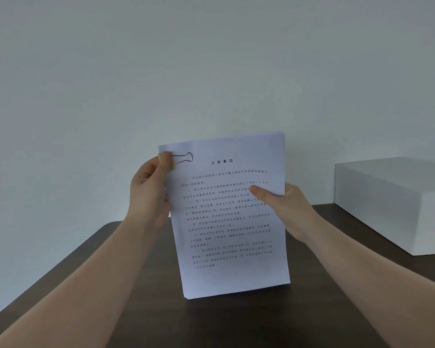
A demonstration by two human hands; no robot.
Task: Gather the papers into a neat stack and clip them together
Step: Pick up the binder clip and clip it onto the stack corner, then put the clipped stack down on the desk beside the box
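Observation:
A stack of white printed papers [226, 222] stands upright, its bottom edge resting on the dark table [111, 285]. A yellow binder clip [180, 159] with a silver wire handle sits on the stack's upper left corner, the handle folded flat over the front page. My left hand [148, 189] grips that corner, thumb pressed on the clip's body. On the right edge of the stack, my right hand [284, 209] pinches the papers, thumb on the front page.
A white rectangular box [397, 204] sits on the table at the right, close to the wall. A plain pale wall [211, 71] fills the background. The table's rounded left corner lies beyond my left forearm.

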